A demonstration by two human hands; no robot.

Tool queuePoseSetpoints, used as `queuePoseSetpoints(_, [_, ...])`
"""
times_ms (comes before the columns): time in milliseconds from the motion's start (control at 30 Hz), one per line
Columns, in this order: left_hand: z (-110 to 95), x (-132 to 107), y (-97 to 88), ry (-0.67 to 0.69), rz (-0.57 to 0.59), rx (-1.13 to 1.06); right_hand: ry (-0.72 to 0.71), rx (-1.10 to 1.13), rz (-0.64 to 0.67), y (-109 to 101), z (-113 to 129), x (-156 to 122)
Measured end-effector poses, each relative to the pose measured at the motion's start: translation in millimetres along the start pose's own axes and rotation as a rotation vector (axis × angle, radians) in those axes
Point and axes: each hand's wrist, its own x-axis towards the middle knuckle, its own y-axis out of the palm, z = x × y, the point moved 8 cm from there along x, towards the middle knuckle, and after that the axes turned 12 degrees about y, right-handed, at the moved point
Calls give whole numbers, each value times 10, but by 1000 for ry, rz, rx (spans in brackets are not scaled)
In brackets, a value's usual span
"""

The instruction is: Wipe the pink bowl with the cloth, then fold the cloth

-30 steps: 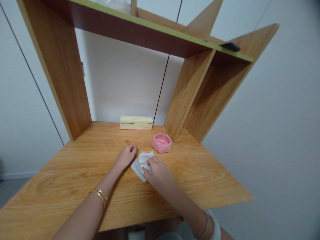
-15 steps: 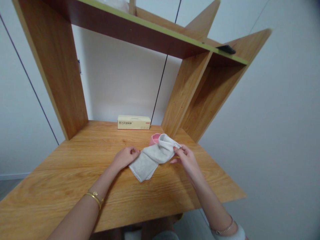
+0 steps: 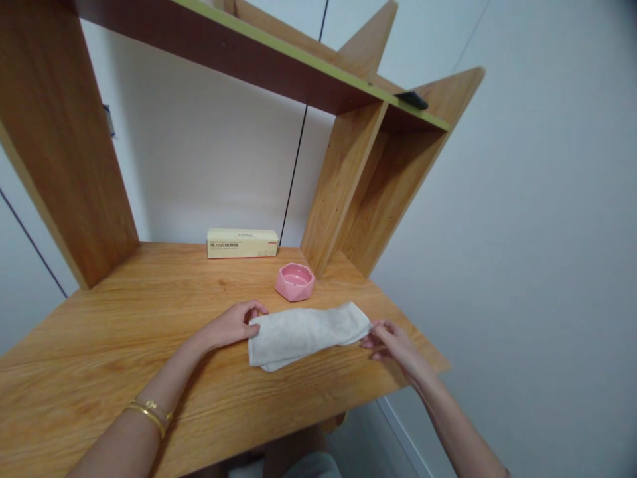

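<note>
A light grey cloth (image 3: pixel 303 335), folded into a long strip, stretches between my two hands over the wooden desk. My left hand (image 3: pixel 233 324) is at its left end, with thumb and fingers curled round the upper corner. At the far right end, my right hand (image 3: pixel 395 344) pinches the cloth's corner between thumb and fingers, and that end looks slightly raised. Just behind the cloth stands a pink faceted ashtray (image 3: pixel 294 284) with notches in its rim, touched by neither hand.
A cream cling film box (image 3: pixel 242 244) lies at the back of the desk (image 3: pixel 164 312) against the wall. A wooden shelf unit (image 3: pixel 343 179) rises at the back, with a dark flat object (image 3: pixel 413 100) on its upper shelf. The desk's front edge is close to me.
My right hand has drawn its end of the cloth right and toward me, straightening the fold. The ashtray, partly covered before, now shows fully. The view has shifted to the right.
</note>
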Motion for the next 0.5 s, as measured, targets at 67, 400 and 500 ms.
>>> queuePoseSetpoints(67, [-13,-3,11,-3,4,-19,6,-115,-65,-110,-18,25])
queuePoseSetpoints(400, [11,-24,-23,1,-2,-140,-159,-474,54,153,80,359])
queuePoseSetpoints(500, [28,-12,-57,18,-51,-202,-148,-390,106,245,62,414])
